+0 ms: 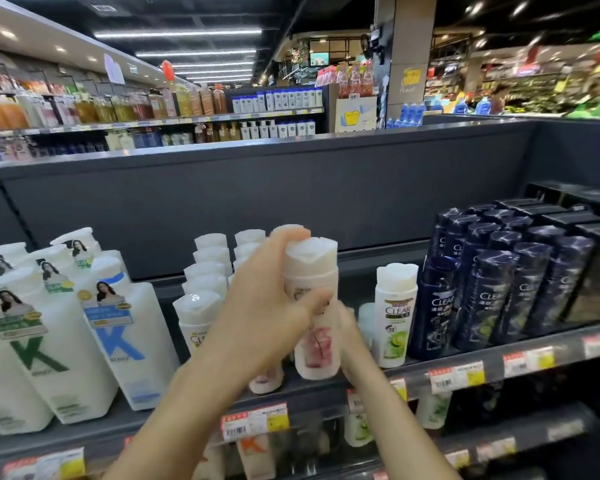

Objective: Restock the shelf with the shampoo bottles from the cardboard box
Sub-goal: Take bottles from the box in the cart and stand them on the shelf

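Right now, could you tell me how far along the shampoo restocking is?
Done: white Clear bottles already fill rows at the shelf's back. In hand: the left hand grips a pink-labelled bottle by its neck above the front edge, the right hand steadying it. Left: seating it beside the green-labelled bottle; the cardboard box is out of view.

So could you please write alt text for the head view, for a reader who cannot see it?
Two bare hands, left hand and right hand, hold a white shampoo bottle with a pink label over a store shelf, between white bottles and dark blue bottles.
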